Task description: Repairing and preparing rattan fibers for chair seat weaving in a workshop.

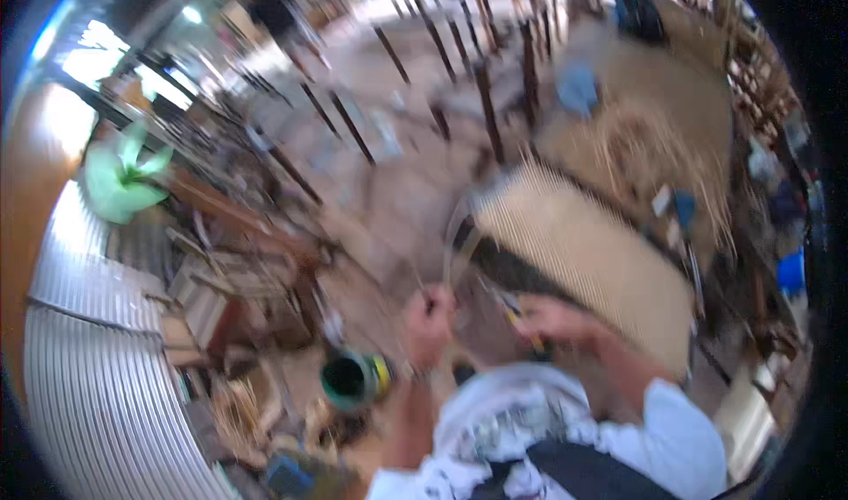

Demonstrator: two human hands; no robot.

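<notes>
Cane strand (452,235) — closed left-hand grip (429,310)

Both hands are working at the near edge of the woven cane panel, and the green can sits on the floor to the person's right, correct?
Not quite. In the head view the green can sits to the person's left, beside the left hand. The right hand is at the woven cane panel.

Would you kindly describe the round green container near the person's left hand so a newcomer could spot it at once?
Start at the large pale woven cane panel in the middle, then drop to the left hand below its corner. Just left of and below that hand sits the green container, the only round, dark-mouthed thing there, with a yellow patch on its side.
</notes>
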